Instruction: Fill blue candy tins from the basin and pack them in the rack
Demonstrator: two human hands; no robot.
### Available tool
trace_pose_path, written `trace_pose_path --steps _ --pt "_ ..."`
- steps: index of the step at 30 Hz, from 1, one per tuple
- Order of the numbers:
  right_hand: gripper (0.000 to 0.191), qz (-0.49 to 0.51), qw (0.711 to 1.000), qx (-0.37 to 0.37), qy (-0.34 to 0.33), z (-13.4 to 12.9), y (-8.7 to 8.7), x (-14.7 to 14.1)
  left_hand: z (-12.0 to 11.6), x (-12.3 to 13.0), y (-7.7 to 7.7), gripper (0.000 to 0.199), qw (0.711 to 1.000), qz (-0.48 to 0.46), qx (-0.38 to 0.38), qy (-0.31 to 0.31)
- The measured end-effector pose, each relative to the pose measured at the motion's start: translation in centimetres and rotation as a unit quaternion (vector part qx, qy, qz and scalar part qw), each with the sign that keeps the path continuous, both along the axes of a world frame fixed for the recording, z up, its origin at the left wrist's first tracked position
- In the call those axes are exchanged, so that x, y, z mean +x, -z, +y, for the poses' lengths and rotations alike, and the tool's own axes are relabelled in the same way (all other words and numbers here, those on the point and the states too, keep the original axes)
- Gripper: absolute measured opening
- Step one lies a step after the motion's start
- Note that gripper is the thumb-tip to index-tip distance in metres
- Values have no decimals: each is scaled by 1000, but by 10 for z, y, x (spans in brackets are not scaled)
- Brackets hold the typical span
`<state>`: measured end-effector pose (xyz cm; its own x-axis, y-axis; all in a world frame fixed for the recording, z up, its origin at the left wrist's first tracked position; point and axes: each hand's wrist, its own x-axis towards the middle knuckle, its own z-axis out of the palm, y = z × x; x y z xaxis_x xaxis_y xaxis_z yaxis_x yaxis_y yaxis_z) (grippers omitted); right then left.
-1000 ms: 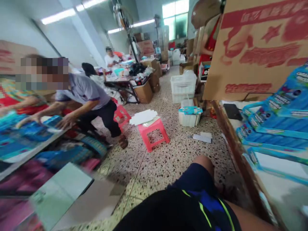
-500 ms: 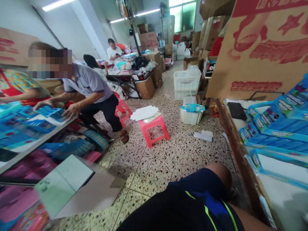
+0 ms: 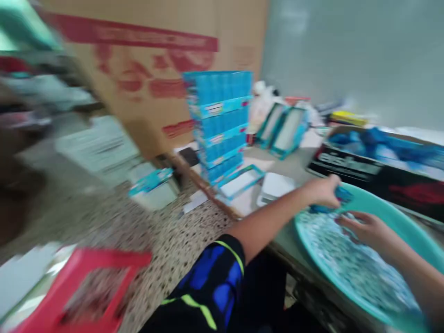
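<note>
My left hand (image 3: 325,190) is closed on a blue plastic bag (image 3: 343,195) over the far-left rim of a turquoise basin (image 3: 391,208). A heap of small pale packets (image 3: 354,263), too blurred to make out singly, lies in the basin. Just nearer, my right hand (image 3: 369,227) hovers over the heap with its fingers curled together, close to the bag. What is between those fingertips, if anything, is blurred.
Behind the basin stands a black-sided carton (image 3: 374,175) of blue bags. A white scale (image 3: 275,187) and a stack of blue display boxes (image 3: 222,125) stand along the table. A large cardboard sheet (image 3: 149,60) rises behind. A red stool (image 3: 86,286) is at lower left.
My view has swung right, from the room and the other people to the table. Both my hands, unseen before, now show at the basin, the left one holding a blue bag.
</note>
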<state>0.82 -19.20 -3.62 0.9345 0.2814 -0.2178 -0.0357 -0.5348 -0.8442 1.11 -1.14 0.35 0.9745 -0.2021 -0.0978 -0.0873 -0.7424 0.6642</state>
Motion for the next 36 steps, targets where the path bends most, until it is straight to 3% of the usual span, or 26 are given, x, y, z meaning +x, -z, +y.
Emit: trace_pose_path --steps 2,5,11,16,20,27,32,36 --pt "28 25 999 33 8 -18 -8 3 -7 18 -4 63 997 -8 -20 79" --pt "29 -17 990 123 67 -20 -23 17 4 35 -2 64 996 -39 -26 82" --pt "21 -31 943 290 157 -13 -53 33 21 33 7 75 983 -83 -103 131" --pt "24 -39 904 395 156 6 -72 52 21 35 4 60 978 -64 -109 165" --pt "25 -85 883 436 153 18 -64 57 20 32 2 59 976 -53 -123 170" --pt "42 -109 878 430 180 8 -37 55 15 29 6 61 967 -65 -78 232" --pt "61 -98 885 420 177 10 -33 62 14 28 2 57 968 -63 -81 231" --pt "62 -75 886 420 183 9 -33 61 14 26 2 59 967 -72 -90 225"
